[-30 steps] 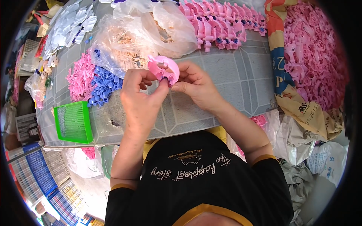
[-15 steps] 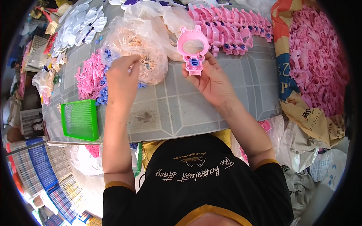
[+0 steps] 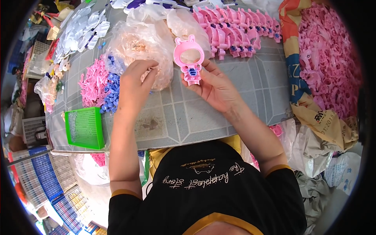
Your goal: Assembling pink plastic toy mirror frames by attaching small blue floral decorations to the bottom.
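Note:
A pink plastic bear-shaped frame (image 3: 188,44), with round ears and an oval opening, is gripped by its lower end between the thumb and fingers of my right hand (image 3: 214,84). A small dark blue piece (image 3: 192,72) sits in its lower body. My left hand (image 3: 135,80) is over a clear plastic bag (image 3: 117,39) of small pale parts, thumb and fingers brought together. Whatever lies between those fingertips is too small to make out. Beside the left wrist lie a heap of small blue parts (image 3: 111,92) and a heap of thin pink parts (image 3: 93,84).
A green tray (image 3: 101,129) stands at the table's near left edge. Rows of pink frames (image 3: 235,35) line the far right. A sack (image 3: 291,47) full of pink parts (image 3: 327,58) is at the right. White pieces (image 3: 82,31) are piled far left on the grey table (image 3: 164,117).
My right hand has brought the pink frame left and slightly nearer to me. My left hand has shifted right, its fingertips moving closer to the frame.

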Demonstrator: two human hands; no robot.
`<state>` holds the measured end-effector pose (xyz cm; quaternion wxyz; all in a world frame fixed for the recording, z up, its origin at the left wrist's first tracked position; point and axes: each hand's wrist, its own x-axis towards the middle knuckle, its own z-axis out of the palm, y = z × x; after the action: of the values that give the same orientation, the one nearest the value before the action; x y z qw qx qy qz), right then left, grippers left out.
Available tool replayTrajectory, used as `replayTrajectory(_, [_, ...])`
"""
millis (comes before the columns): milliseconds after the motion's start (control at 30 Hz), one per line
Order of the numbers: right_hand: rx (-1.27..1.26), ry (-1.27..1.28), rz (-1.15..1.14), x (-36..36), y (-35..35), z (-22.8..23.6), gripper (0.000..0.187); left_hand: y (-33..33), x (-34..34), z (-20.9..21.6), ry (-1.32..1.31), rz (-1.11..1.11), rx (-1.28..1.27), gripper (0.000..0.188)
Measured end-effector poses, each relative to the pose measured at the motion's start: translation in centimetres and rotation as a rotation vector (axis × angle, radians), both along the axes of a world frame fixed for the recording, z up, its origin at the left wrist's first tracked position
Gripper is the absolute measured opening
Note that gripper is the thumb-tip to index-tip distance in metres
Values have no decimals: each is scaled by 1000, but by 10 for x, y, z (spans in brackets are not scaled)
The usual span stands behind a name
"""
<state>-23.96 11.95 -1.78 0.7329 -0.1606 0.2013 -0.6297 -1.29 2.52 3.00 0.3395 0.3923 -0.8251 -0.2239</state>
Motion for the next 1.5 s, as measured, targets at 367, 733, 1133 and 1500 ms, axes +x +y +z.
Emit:
replayTrajectory(367, [5, 51, 68, 4, 2, 1, 50, 47, -28, 19, 113, -38, -98, 19])
replayTrajectory(733, [-44, 220, 1, 10, 5, 2, 48, 49, -36, 20, 9, -23, -151, 18])
replayTrajectory(1133, [-5, 208, 31, 7, 4, 5, 44, 45, -32, 10, 141, -21, 49, 21])
replayTrajectory(1500, [-19, 214, 6, 5, 4, 3, 42, 41, -40, 16, -31, -160, -321, 20])
